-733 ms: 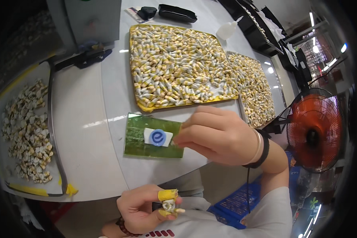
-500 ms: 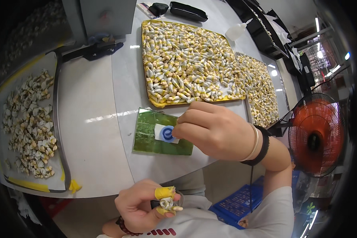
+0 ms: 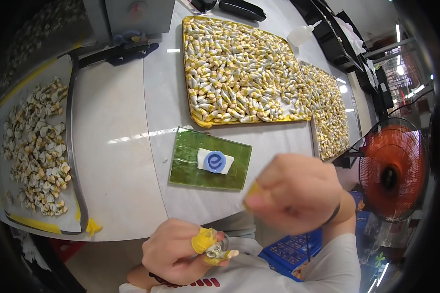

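My left hand (image 3: 173,251), low in the middle, has yellow tape on its thumb and finger and pinches a small whitish rolled piece (image 3: 214,252) with a cream tip. My right hand (image 3: 296,193) is in the air right of the green glass plate (image 3: 186,163). Its fingers are curled in, with yellow at a fingertip, but motion smears them and I cannot see whether they hold anything. On the plate lies a white pad (image 3: 202,157), and on that sits a round blue cap-like disc (image 3: 215,161) with a dark curved mark.
Beyond the plate lies a yellow-edged tray (image 3: 200,123) full of small white-and-yellow pieces, with a second full tray (image 3: 319,146) beside it. Another tray (image 3: 78,195) of pale pieces stands left. An orange fan (image 3: 392,173) is at right, a squeeze bottle (image 3: 300,35) at the back.
My right hand has left the blue disc and moved right and toward me. My left hand keeps its pinch on the small piece. The whole view has shifted slightly.
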`<move>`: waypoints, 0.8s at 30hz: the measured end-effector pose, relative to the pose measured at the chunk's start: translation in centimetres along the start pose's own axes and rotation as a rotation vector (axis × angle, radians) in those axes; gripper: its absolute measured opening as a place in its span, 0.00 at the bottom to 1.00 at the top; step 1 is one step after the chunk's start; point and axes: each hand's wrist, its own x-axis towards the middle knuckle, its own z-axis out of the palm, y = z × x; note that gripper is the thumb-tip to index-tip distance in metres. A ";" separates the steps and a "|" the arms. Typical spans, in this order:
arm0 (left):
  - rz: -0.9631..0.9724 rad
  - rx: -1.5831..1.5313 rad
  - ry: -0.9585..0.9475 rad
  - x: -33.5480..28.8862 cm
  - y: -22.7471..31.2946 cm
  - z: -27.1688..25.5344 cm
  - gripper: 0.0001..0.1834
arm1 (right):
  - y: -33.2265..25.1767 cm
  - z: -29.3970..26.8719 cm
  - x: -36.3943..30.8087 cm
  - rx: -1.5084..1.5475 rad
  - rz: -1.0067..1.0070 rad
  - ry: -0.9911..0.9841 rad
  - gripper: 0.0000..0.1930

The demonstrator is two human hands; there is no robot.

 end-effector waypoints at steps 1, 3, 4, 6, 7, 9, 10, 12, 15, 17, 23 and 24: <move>-0.027 -0.011 -0.110 0.1 -0.1 -0.4 0.11 | -0.3 0.0 -0.4 0.064 0.002 -0.004 0.06; 0.038 0.079 -0.021 0.2 0.1 0.2 0.11 | -0.7 1.0 -1.4 0.215 0.006 0.065 0.06; 0.074 0.120 0.016 0.3 0.2 0.5 0.11 | -0.8 1.2 -1.8 0.242 -0.006 0.065 0.06; 0.058 0.086 -0.047 0.6 0.1 0.5 0.11 | -0.7 1.4 -2.3 0.299 -0.034 0.064 0.06; 0.050 0.069 -0.079 0.7 0.1 0.6 0.12 | -0.6 1.6 -2.5 0.316 -0.059 0.089 0.07; 0.089 0.141 0.054 0.6 0.4 1.7 0.13 | -0.5 1.7 -2.7 0.316 -0.075 0.091 0.07; 0.111 0.176 0.121 0.6 0.4 2.1 0.14 | -0.4 1.7 -2.8 0.314 -0.084 0.091 0.06; 0.069 0.141 -0.066 0.6 0.1 1.4 0.16 | -0.3 1.5 -2.9 0.312 -0.084 0.071 0.06; 0.029 0.163 -0.236 0.9 0.4 0.9 0.18 | -0.4 1.5 -3.2 0.314 -0.084 0.055 0.05; 0.062 0.241 -0.190 0.7 0.7 1.1 0.18 | -0.3 1.4 -3.2 0.322 -0.085 0.047 0.05; 0.253 0.294 0.174 0.9 1.4 3.1 0.15 | -0.2 1.2 -2.8 0.382 -0.063 -0.054 0.05; 0.247 0.285 0.199 0.8 1.4 3.3 0.15 | -0.3 1.1 -2.7 0.389 -0.053 -0.082 0.05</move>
